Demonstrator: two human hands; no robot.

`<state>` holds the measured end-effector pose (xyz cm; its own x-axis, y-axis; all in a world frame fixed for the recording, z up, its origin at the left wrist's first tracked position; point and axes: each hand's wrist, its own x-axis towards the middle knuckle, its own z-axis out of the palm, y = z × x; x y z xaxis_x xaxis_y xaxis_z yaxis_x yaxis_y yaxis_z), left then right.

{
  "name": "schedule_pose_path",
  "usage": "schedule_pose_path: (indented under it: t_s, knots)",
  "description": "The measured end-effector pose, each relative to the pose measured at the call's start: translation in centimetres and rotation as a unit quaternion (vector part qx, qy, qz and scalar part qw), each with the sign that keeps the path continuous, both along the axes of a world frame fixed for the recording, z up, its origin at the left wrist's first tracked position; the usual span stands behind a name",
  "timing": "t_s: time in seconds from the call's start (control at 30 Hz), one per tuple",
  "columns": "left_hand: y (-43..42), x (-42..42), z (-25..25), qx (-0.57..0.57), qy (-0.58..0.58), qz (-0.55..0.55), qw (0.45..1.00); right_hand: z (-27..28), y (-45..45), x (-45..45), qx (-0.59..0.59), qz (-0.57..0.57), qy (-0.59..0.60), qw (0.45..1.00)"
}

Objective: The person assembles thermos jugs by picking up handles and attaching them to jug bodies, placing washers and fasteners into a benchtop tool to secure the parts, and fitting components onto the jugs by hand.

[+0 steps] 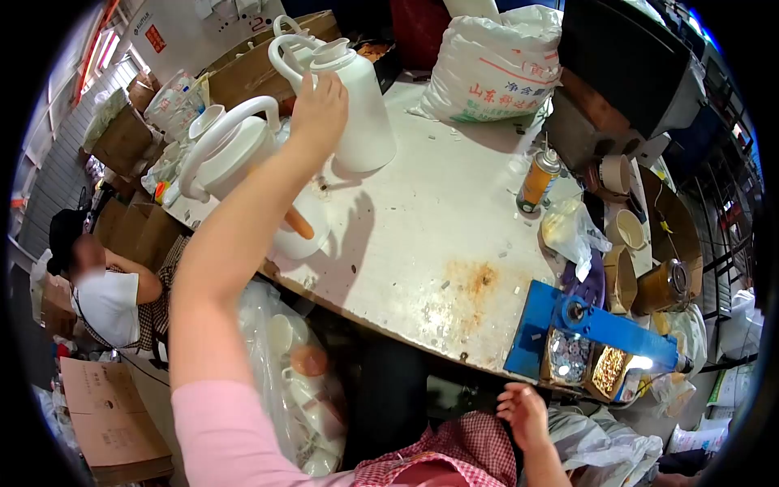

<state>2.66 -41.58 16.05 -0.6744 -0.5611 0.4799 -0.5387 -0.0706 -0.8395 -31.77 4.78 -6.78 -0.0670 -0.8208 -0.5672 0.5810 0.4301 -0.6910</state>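
Note:
My left hand reaches to the back left of the table and lies against the upper part of a white jug, near its neck and looped handle; its fingers are partly bent, and whether they grip is unclear. A second white jug with a big curved handle stands nearer, partly behind my forearm. An orange-brown stick-like part shows below that arm. My right hand is low, in front of the table edge, with its fingers curled loosely and no object visible in them.
A blue metal press stands at the right front, beside boxes of small parts. Behind are a spray can, a plastic bag and a large white sack. Bagged white parts lie below the edge. A person sits at left.

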Motion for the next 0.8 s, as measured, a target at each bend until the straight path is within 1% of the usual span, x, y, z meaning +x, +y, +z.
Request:
schedule_pose_path:
  t_s: [0.07, 0.1, 0.17, 0.2, 0.23, 0.27, 0.3, 0.33, 0.37, 0.4, 0.43, 0.5, 0.53, 0.57, 0.63, 0.67, 0.7, 0.73, 0.77, 0.8]
  knots:
    - [-5.7, -0.8, -0.1, 0.059, 0.024, 0.164, 0.984, 0.5, -0.7, 1.5, -0.031, 0.022, -0.028, 0.999]
    - [-7.7, -1.0, -0.1, 0.055, 0.026, 0.16, 0.985, 0.9, -0.7, 1.8, -0.042, 0.024, -0.034, 0.998]
    - [-10.1, -1.0, 0.3, 0.163, 0.028, 0.208, 0.964, 0.6, -0.4, 1.7, -0.045, 0.009, -0.05, 0.998]
    - [-9.6, -1.2, 0.8, 0.17, 0.049, 0.116, 0.977, 0.4, -0.3, 1.7, -0.034, -0.007, -0.044, 0.998]
    - [-9.3, -2.0, 1.6, 0.17, 0.045, 0.109, 0.978, 0.5, 0.1, 1.9, -0.021, -0.023, -0.036, 0.999]
    - [-8.9, -2.6, 2.4, 0.137, 0.029, 0.012, 0.99, 0.3, 0.0, 2.1, -0.012, -0.015, -0.023, 1.0]
    - [-7.1, -3.5, 3.9, 0.104, 0.016, -0.083, 0.991, 0.9, -0.5, 2.6, -0.018, 0.015, 0.008, 1.0]
    - [-5.5, -4.6, 6.1, 0.081, 0.021, -0.072, 0.994, 1.6, -1.2, 3.3, -0.056, 0.049, 0.018, 0.997]
    - [-3.2, -5.4, 8.7, 0.08, 0.066, -0.08, 0.991, 2.4, -1.9, 4.1, -0.095, 0.083, 0.026, 0.992]
    - [0.3, -6.0, 11.4, 0.058, 0.107, -0.058, 0.991, 3.2, -2.5, 4.7, -0.145, 0.107, 0.007, 0.984]
    - [4.4, -6.5, 14.0, 0.068, 0.163, -0.035, 0.984, 4.3, -3.1, 5.4, -0.197, 0.131, -0.011, 0.971]
    - [11.7, -5.3, 17.9, 0.062, 0.186, -0.106, 0.975, 6.8, -4.1, 6.9, -0.284, 0.073, 0.177, 0.939]
    - [15.7, -4.9, 19.1, 0.056, 0.186, -0.141, 0.971, 8.6, -5.1, 7.1, -0.336, -0.007, 0.285, 0.898]
    - [19.4, -4.4, 19.8, 0.074, 0.202, -0.16, 0.963, 10.6, -5.6, 7.0, -0.369, -0.087, 0.39, 0.839]
    - [27.0, -3.2, 20.4, 0.135, 0.27, -0.161, 0.94, 14.0, -5.0, 6.2, -0.419, -0.209, 0.443, 0.765]
    - [30.0, -2.7, 20.1, 0.168, 0.294, -0.159, 0.927, 13.5, -3.9, 7.5, -0.439, -0.28, 0.379, 0.765]
    - [33.3, -2.6, 19.1, 0.208, 0.312, -0.146, 0.916, 13.5, -2.1, 8.0, -0.426, -0.32, 0.329, 0.78]
    - [36.0, -3.2, 17.3, 0.216, 0.267, -0.171, 0.924, 13.5, -0.3, 8.5, -0.413, -0.361, 0.276, 0.789]
    - [38.2, -3.5, 15.5, 0.215, 0.224, -0.199, 0.929, 13.5, 2.5, 7.0, -0.453, -0.321, 0.262, 0.789]
    - [39.2, -3.1, 13.5, 0.29, 0.265, -0.167, 0.904, 12.0, 5.3, 5.8, -0.385, -0.267, 0.332, 0.819]
